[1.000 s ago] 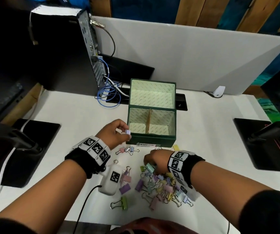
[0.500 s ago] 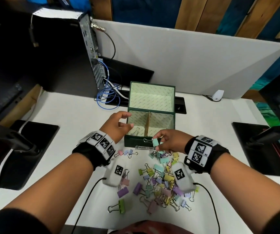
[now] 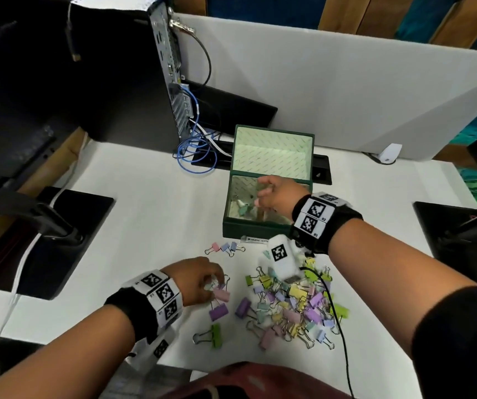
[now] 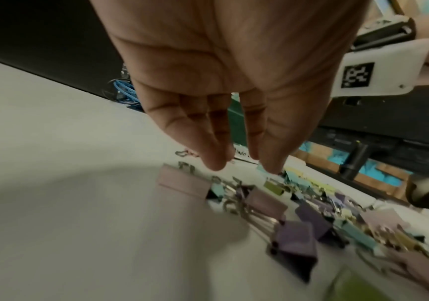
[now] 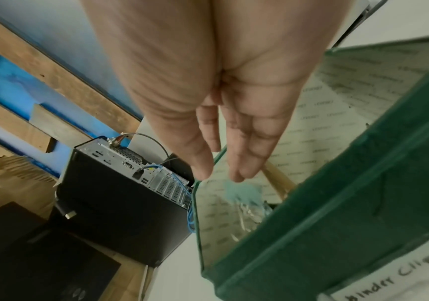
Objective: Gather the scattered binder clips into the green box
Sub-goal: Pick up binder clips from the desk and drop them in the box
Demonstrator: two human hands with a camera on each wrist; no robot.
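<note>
The green box [image 3: 260, 230] stands open on the white table, lid tipped back and a divider inside. My right hand [image 3: 260, 197] hovers over its left compartment with straight fingers. Just below them a teal clip [image 5: 243, 192] drops blurred inside the green box [image 5: 337, 224]. Several pastel binder clips [image 3: 292, 306] lie piled in front of the box. My left hand [image 3: 214, 279] is low over the pile's left edge, above a pink clip [image 3: 221, 295]. In the left wrist view, the left hand [image 4: 244, 168] points its fingers down above the pink clip [image 4: 182, 184] and holds nothing.
Three small clips [image 3: 225, 248] lie by the box front, and a green clip [image 3: 214, 335] sits near the table edge. A computer tower [image 3: 133, 67] with blue cable [image 3: 194, 151] stands back left. Black monitor bases [image 3: 67, 240] [image 3: 456, 234] flank the table. A black cable [image 3: 335, 312] crosses the pile.
My right hand carried a teal clip from the box front to over the left compartment and let it go. My left hand drew back from the box to the pile.
</note>
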